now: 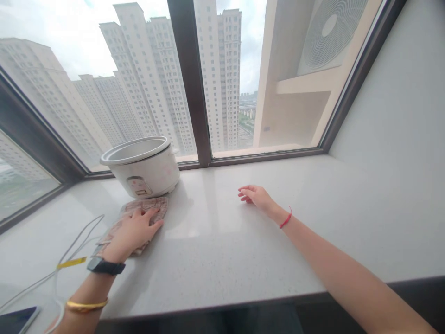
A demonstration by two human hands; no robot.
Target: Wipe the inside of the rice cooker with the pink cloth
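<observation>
My left hand [135, 230] lies on a folded, brown-and-white patterned cloth [158, 206], its fingers spread and pressed down on it. The cloth rests on the white windowsill [212, 260], just in front of a white rice cooker [158, 174]. That cooker stands upright without a lid, and its inside shows only in part. To the right, my right hand [255, 195] is over the sill with nothing in it, its fingers loosely bent and a little apart. Whether it touches the surface I cannot tell.
A white cable [74, 246] with a yellow tag [72, 263] loops over the sill at the left. A phone or tablet [17, 320] lies in the lower left corner. Dark window frames [189, 69] bound the back, and a white wall [392, 139] stands at the right.
</observation>
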